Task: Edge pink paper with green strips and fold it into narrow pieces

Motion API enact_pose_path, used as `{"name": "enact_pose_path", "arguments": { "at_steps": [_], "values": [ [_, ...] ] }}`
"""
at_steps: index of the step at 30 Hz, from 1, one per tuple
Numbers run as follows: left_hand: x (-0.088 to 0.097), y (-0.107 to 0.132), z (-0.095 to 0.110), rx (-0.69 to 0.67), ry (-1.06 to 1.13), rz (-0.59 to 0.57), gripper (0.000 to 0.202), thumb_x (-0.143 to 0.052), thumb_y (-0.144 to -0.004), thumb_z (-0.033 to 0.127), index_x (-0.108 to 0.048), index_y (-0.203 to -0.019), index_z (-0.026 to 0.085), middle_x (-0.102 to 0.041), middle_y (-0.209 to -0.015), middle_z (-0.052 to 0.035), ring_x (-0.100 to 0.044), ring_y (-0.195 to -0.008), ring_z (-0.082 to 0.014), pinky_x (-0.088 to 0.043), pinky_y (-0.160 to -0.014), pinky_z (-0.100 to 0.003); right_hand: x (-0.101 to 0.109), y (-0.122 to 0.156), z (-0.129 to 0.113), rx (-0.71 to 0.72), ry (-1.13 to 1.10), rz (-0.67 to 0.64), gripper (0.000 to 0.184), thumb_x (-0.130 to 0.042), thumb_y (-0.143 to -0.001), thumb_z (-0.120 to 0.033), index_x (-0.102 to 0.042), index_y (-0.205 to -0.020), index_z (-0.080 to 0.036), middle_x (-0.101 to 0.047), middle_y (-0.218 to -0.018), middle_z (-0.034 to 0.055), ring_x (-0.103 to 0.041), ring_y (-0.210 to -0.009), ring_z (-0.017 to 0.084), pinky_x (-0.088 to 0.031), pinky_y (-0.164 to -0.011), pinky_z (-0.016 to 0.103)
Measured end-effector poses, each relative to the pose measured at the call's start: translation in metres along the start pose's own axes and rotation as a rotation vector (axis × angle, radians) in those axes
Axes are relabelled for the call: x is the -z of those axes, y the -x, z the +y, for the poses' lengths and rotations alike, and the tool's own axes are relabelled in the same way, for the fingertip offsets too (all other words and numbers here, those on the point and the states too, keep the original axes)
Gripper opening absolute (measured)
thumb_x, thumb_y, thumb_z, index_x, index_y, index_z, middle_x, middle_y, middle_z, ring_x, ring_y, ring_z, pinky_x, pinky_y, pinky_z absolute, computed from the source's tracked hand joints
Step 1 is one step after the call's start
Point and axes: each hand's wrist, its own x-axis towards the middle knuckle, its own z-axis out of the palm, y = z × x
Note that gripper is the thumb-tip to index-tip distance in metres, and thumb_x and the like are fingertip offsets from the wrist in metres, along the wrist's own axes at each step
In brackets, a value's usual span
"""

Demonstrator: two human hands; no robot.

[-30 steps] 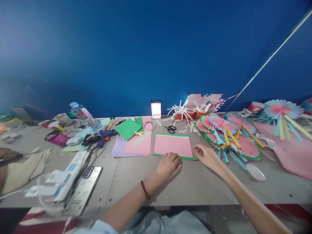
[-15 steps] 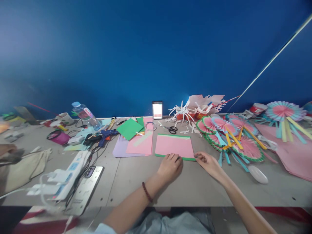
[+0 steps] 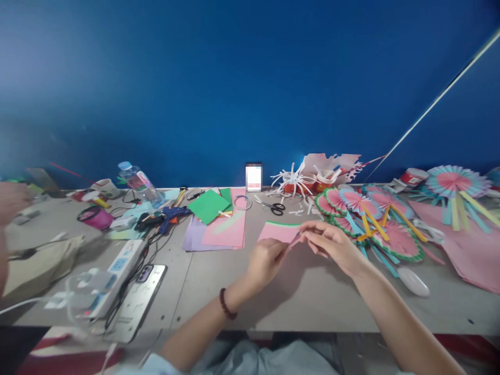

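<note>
My left hand (image 3: 264,262) and my right hand (image 3: 330,244) both pinch the near edge of a pink paper sheet with a green edge (image 3: 279,230), lifted off the grey table (image 3: 312,297) at its front. The far edge of the sheet still rests near the table. A dark bead bracelet (image 3: 225,305) is on my left wrist. Black scissors (image 3: 274,207) lie just behind the sheet, next to a clear tape ring (image 3: 242,202).
Pink, purple and green paper sheets (image 3: 219,224) lie left of centre. Several pink folded paper fans (image 3: 371,213) cover the right. A phone (image 3: 137,299), power strip (image 3: 117,265), glue gun (image 3: 162,217) and bottle (image 3: 138,183) are at left. Another person's hand (image 3: 11,200) shows at far left.
Both hands went from pressing the pink sheet's near edge flat on the table to lifting that edge up between the fingers.
</note>
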Motion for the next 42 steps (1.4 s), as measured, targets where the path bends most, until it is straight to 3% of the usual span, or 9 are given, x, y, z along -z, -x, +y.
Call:
{"name": "enact_pose_path", "arguments": {
  "at_steps": [3,7,10,17,21,26,31,35,42],
  "values": [
    [0.024,-0.009,0.012,0.126,0.232,-0.017,0.027,-0.053,-0.089,0.036,-0.072,-0.087,0.018,-0.070,-0.073,-0.0046,-0.060,-0.063,-0.0139,-0.046,-0.061,-0.024,0.006,-0.005,-0.023,0.239,0.190,0.143,0.034,-0.056,-0.083,-0.045,-0.064,-0.105,-0.021,-0.065,-0.089,0.0060,-0.058,-0.074,0.015,-0.048,-0.063,0.026],
    [0.053,-0.018,0.024,0.194,0.431,-0.046,0.027,-0.059,-0.085,0.039,-0.075,-0.087,0.017,-0.073,-0.081,-0.0055,-0.062,-0.071,-0.0157,-0.047,-0.065,-0.024,0.013,-0.015,-0.042,0.354,0.417,0.180,0.032,-0.056,-0.084,-0.044,-0.065,-0.107,-0.023,-0.066,-0.106,0.0067,-0.059,-0.100,0.022,-0.047,-0.087,0.035],
    [0.067,-0.021,0.028,0.257,0.562,-0.088,0.029,-0.064,-0.081,0.042,-0.075,-0.087,0.016,-0.073,-0.082,-0.0062,-0.062,-0.072,-0.0166,-0.049,-0.069,-0.026,0.015,-0.019,-0.049,0.290,0.485,0.048,0.033,-0.056,-0.083,-0.047,-0.068,-0.099,-0.021,-0.069,-0.100,0.0072,-0.062,-0.094,0.023,-0.049,-0.083,0.036],
    [0.079,-0.029,0.020,0.458,0.775,-0.186,0.045,-0.073,-0.069,0.046,-0.072,-0.099,0.012,-0.065,-0.061,-0.0017,-0.053,-0.053,-0.0102,-0.043,-0.052,-0.021,0.014,-0.024,-0.053,0.202,0.411,-0.068,0.034,-0.059,-0.079,-0.049,-0.069,-0.085,-0.017,-0.066,-0.076,0.0026,-0.059,-0.067,0.014,-0.046,-0.061,0.025],
    [0.070,-0.036,0.004,0.487,0.752,-0.164,0.045,-0.070,-0.070,0.050,-0.073,-0.091,0.011,-0.068,-0.071,-0.0044,-0.054,-0.057,-0.0098,-0.043,-0.055,-0.021,0.012,-0.039,-0.035,0.119,0.360,-0.155,0.034,-0.060,-0.078,-0.048,-0.067,-0.086,-0.016,-0.064,-0.075,0.0020,-0.057,-0.067,0.013,-0.042,-0.060,0.023],
    [0.042,-0.036,-0.026,0.599,0.694,-0.078,0.048,-0.069,-0.068,0.052,-0.072,-0.094,0.011,-0.064,-0.062,-0.0005,-0.050,-0.052,-0.0086,-0.037,-0.050,-0.020,0.003,-0.057,0.003,0.041,0.282,-0.204,0.031,-0.062,-0.077,-0.042,-0.065,-0.085,-0.012,-0.063,-0.079,0.0030,-0.055,-0.073,0.013,-0.041,-0.069,0.025],
    [0.020,-0.026,-0.049,0.656,0.715,-0.071,0.041,-0.072,-0.065,0.047,-0.072,-0.086,0.011,-0.068,-0.066,-0.0040,-0.056,-0.057,-0.0129,-0.042,-0.054,-0.023,-0.011,-0.065,0.038,-0.118,0.138,-0.282,0.035,-0.066,-0.073,-0.045,-0.065,-0.083,-0.012,-0.060,-0.073,0.0009,-0.050,-0.066,0.011,-0.035,-0.060,0.023],
    [0.005,-0.018,-0.063,0.617,0.666,-0.077,0.037,-0.072,-0.064,0.044,-0.072,-0.084,0.012,-0.073,-0.081,-0.0083,-0.062,-0.071,-0.0185,-0.046,-0.064,-0.026,-0.024,-0.071,0.065,-0.187,-0.032,-0.239,0.041,-0.069,-0.069,-0.050,-0.066,-0.084,-0.012,-0.059,-0.068,-0.0007,-0.046,-0.060,0.010,-0.033,-0.057,0.023],
    [-0.005,-0.009,-0.069,0.641,0.618,-0.188,0.042,-0.067,-0.070,0.049,-0.072,-0.086,0.010,-0.071,-0.073,-0.0061,-0.059,-0.063,-0.0153,-0.042,-0.058,-0.024,-0.040,-0.079,0.089,-0.217,-0.134,-0.079,0.042,-0.078,-0.054,-0.047,-0.065,-0.077,-0.014,-0.060,-0.061,-0.0022,-0.047,-0.054,0.010,-0.034,-0.054,0.024]
  ]
}}
